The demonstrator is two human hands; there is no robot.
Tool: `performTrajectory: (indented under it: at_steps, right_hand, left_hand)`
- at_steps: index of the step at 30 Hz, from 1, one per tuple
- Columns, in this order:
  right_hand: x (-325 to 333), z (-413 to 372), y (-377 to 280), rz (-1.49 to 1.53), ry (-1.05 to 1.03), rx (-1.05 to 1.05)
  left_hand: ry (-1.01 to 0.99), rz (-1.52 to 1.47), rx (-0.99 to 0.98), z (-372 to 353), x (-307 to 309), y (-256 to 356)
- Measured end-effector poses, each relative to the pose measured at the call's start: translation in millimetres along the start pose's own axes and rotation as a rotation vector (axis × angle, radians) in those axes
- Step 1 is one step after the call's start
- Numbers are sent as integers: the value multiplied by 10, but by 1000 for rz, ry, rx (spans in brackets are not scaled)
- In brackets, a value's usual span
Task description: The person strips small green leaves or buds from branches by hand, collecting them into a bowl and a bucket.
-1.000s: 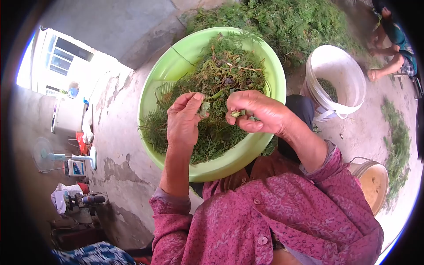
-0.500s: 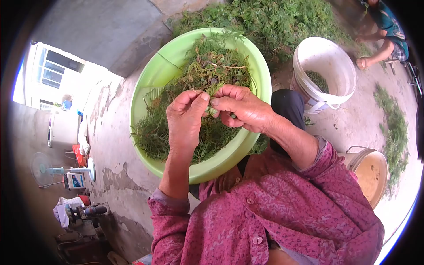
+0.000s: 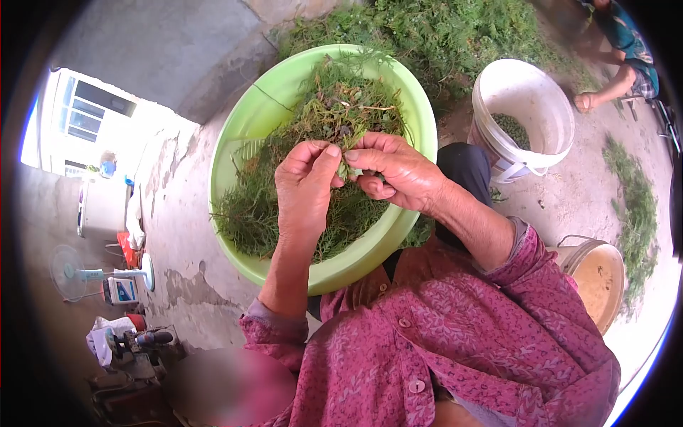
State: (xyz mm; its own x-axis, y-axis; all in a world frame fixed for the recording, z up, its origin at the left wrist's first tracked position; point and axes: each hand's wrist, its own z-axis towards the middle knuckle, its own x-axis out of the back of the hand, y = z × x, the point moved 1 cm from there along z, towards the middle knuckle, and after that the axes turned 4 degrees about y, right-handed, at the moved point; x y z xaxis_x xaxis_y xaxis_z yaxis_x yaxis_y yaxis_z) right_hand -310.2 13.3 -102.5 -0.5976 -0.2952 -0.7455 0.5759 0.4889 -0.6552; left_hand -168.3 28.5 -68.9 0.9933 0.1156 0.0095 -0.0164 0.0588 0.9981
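Observation:
A light green plastic basin (image 3: 250, 121) rests on my lap, heaped with feathery green herb stalks (image 3: 340, 107). Above its middle my left hand (image 3: 302, 192) and my right hand (image 3: 395, 174) meet fingertip to fingertip. Both pinch one small green sprig (image 3: 346, 171) between thumb and fingers. The sprig is mostly hidden by my fingers. My sleeves are magenta with a leaf pattern.
A white bucket (image 3: 530, 85) with some greens inside stands at the right. A tan bucket (image 3: 601, 274) is lower right. Herb piles (image 3: 455, 28) lie on the concrete floor behind the basin. Another person's arm (image 3: 605, 89) shows at top right. A fan (image 3: 71, 270) stands at left.
My hands, apart a second ago with bits of greens in each, have come together over the basin and now pinch the same sprig. The view shifted slightly.

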Motion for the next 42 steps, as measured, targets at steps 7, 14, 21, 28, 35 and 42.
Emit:
performTrajectory:
  at_steps: [7,14,21,28,35,42]
  right_hand:
    - [-27,-67,-20,75,-27,-51]
    - [-69,-13,-151,113,48,-58]
    - [-44,35,-15,-72,146,64]
    - [-49,57,43,-104,162,181]
    - [-45,2,91,-42,119,289]
    - [-76,-50,29,-83,78,248]
  left_hand:
    - [220,-138,-65,274,289,21]
    - [111,-484,195,236,155,37]
    - [106,-438,166,184,-41,9]
    - [122,-509,178,119,-228,-50]
    - [16,-521,286,118,-255,-76]
    - [5,-453,195,189,-260,-113]
